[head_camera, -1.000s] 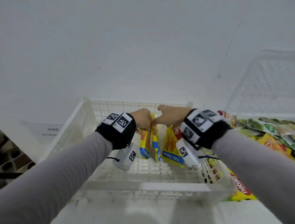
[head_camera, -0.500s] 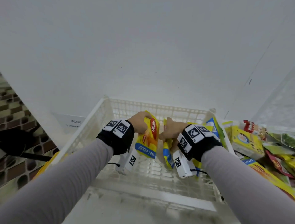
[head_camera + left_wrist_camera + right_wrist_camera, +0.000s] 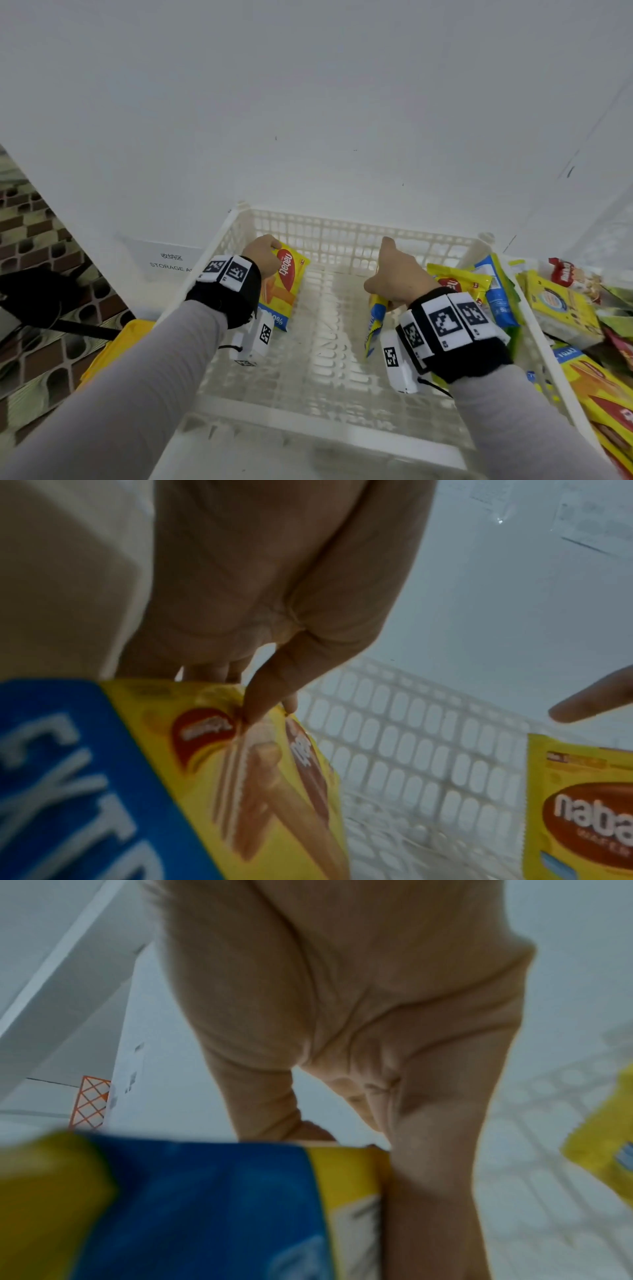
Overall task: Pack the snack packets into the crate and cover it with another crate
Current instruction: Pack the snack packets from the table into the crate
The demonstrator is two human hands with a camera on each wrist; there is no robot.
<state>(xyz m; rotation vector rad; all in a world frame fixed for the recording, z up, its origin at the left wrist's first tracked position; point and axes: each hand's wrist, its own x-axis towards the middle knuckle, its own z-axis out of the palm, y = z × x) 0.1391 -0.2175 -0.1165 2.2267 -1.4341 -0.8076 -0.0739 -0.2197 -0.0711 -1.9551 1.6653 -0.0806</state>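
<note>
Both hands inside the crate (image 3: pixel 359 228), centre of the head view, on the white desk (image 3: pixel 308 120).

Left hand (image 3: pixel 262 255): fingers (image 3: pixel 270 696) pinched together on the top edge of a yellow wafer packet (image 3: pixel 286 284). It hangs upright at the crate's left side, blue band lowest. Top-edge hold lets it hang flat against the wall, so I judge it is meant to stand on edge there.

Right hand (image 3: pixel 397 277): fingers (image 3: pixel 428 1137) curled round a second packet (image 3: pixel 375 317), held edge-on, right of centre. The right wrist view is blurred; thumb and fingers clamp its top, exact pinch not clear. One more yellow packet (image 3: pixel 460 282) stands behind this hand with a blue packet (image 3: pixel 498 294) against the right wall.

Crate floor between my hands is bare mesh, so packing looks early. Standing packets on edge along the walls should save floor space.

Loose snack pile (image 3: pixel 582 318) lies on the desk outside the right wall, lower right of frame. A translucent edge at far right may be the covering crate; cannot tell.

Risk, by my judgement: a thin foil packet released upright may topple flat.
</note>
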